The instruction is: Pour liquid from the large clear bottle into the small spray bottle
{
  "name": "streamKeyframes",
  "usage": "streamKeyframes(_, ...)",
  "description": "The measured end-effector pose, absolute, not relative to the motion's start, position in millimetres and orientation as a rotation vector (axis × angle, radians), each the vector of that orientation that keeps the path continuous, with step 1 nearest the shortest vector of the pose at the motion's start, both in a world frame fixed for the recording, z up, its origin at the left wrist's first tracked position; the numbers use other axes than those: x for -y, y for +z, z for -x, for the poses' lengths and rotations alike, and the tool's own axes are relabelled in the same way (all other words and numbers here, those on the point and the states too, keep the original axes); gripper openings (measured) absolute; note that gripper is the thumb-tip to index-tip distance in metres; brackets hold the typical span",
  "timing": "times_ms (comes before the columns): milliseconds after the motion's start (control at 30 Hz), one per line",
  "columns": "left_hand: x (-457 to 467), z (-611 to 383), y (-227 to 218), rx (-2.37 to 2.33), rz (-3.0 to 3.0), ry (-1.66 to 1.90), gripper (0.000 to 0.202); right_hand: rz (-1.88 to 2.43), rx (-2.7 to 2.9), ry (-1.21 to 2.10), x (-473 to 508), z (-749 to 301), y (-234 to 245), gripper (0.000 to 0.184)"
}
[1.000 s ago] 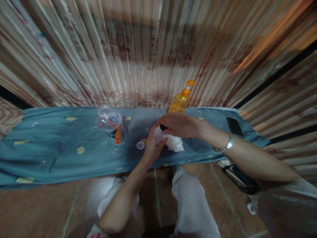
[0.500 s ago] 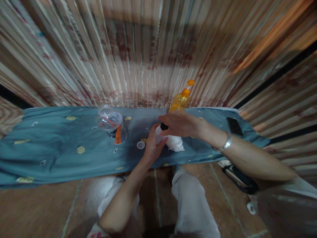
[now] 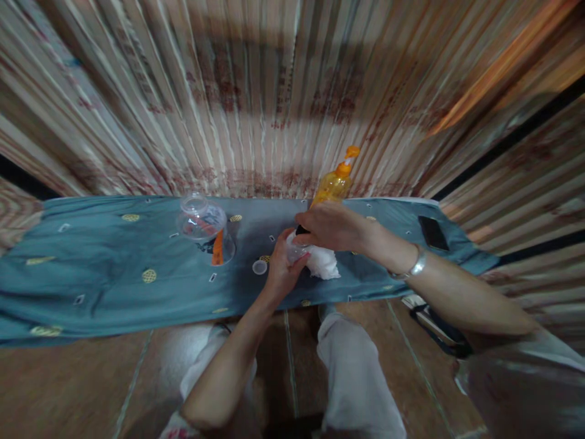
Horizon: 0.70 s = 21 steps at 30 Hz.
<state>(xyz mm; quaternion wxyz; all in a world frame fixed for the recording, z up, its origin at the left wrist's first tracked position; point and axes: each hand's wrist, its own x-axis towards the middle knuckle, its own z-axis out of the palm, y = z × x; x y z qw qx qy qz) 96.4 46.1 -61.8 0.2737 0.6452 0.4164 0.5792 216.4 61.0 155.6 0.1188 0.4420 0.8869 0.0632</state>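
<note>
My left hand (image 3: 280, 268) is wrapped round a small clear bottle (image 3: 294, 249) held just above the blue-grey cloth (image 3: 105, 274). My right hand (image 3: 331, 227) reaches over it from the right, fingers pinched on the bottle's black cap (image 3: 300, 230). A crumpled white tissue (image 3: 322, 263) lies under the right hand. A small clear round lid (image 3: 259, 267) rests on the cloth just left of my left hand.
An orange pump bottle (image 3: 335, 182) stands behind my hands by the curtain. A clear jar (image 3: 201, 221) and an orange-labelled container (image 3: 219, 249) sit to the left. A black phone (image 3: 432, 232) lies at the right end. My white-trousered legs (image 3: 351, 372) are below.
My right hand has risen a little on the black cap and shifted slightly. The left hand and the bottle have stayed almost in place.
</note>
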Motion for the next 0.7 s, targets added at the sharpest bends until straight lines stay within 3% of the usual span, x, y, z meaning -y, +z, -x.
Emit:
streamKeyframes(133,-46.6,-96.6,-63.3,-1.099,-1.718,1.564,0.063,-1.455,-2.768,-0.077,-66.4,-240.0,136.8,0.055)
streamKeyframes(233,-46.3,-96.3,-62.9,-1.099,-1.712,1.558,0.063,-1.574,-3.026,-0.579,-74.1,-266.9,108.3,0.071)
streamKeyframes(367,-45.8,-94.6,-62.4,-1.127,-1.705,1.526,0.064,-1.421,-3.100,-1.447,-81.6,-282.6,67.7,0.052)
streamKeyframes(433,-45.7,-93.7,-62.5,-1.127,-1.702,1.530,0.065,-1.413,-3.065,-1.665,-82.0,-279.8,54.3,0.043)
streamKeyframes(567,-44.8,-93.2,-62.2,-1.133,-1.695,1.533,0.066,-1.598,-3.067,-1.786,-74.7,-268.8,43.7,0.041)
streamKeyframes(700,-43.2,-92.4,-60.7,-1.142,-1.697,1.529,0.067,-1.887,-3.093,-1.636,-62.8,-262.3,38.8,0.046)
